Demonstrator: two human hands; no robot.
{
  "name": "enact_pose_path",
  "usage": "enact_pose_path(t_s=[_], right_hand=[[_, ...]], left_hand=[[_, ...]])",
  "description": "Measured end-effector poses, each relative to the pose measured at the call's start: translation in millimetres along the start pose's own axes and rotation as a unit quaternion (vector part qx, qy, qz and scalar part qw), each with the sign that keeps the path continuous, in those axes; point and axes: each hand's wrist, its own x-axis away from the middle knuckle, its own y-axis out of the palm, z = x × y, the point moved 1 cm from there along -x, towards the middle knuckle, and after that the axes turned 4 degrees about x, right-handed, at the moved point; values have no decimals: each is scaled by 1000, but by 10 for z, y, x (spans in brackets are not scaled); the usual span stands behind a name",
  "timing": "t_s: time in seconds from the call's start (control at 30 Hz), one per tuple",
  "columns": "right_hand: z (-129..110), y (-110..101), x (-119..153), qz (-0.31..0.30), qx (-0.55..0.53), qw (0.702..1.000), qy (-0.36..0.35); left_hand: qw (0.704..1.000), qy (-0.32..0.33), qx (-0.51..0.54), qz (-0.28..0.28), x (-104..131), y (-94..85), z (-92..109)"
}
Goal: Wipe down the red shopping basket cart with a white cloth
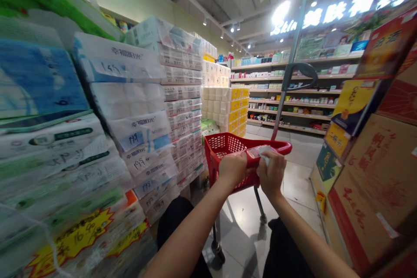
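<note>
In front of me stands a red plastic shopping cart [224, 142] with a perforated basket on thin legs with casters. My left hand [233, 169] is closed round the left part of its handle. On the right part of the handle rests my right hand [273, 171], its fingers curled in. A small white crumpled piece [264, 151], perhaps tissue or film, shows at the right fingers. Beside it, a pale label panel [254, 152] is set in the handle. The visible part of the basket's inside shows only its red walls.
Stacked tissue packs [140, 117] rise close on the left, with yellow price signs [74, 239] low down. Cardboard cartons [378, 173] line the right. A grey pole [291, 65] stands beyond the handle. Shelves of goods [293, 89] cross the back, behind the pale tiled floor [299, 182].
</note>
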Motion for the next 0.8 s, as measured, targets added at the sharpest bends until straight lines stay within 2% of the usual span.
enact_pose_path(t_s=[0.13,0.33,0.4,0.63,0.7,0.8], right_hand=[[-132,-20,102,-66,-51,994,-69],[39,19,-79,-81,-64,990,-96],[174,22,-187,-64,-65,993,-73],[832,-25,-479,14,7,996,83],[850,-39,-462,24,27,993,108],[574,-54,-342,15,35,995,88]], left_hand=[[1000,-1,-9,-10,11,-14,-20],[1000,12,-9,-6,-2,-12,-26],[1000,14,-3,4,-18,5,-20],[1000,9,7,5,-58,35,45],[1000,8,4,7,-58,50,59],[1000,15,-1,17,-57,89,63]])
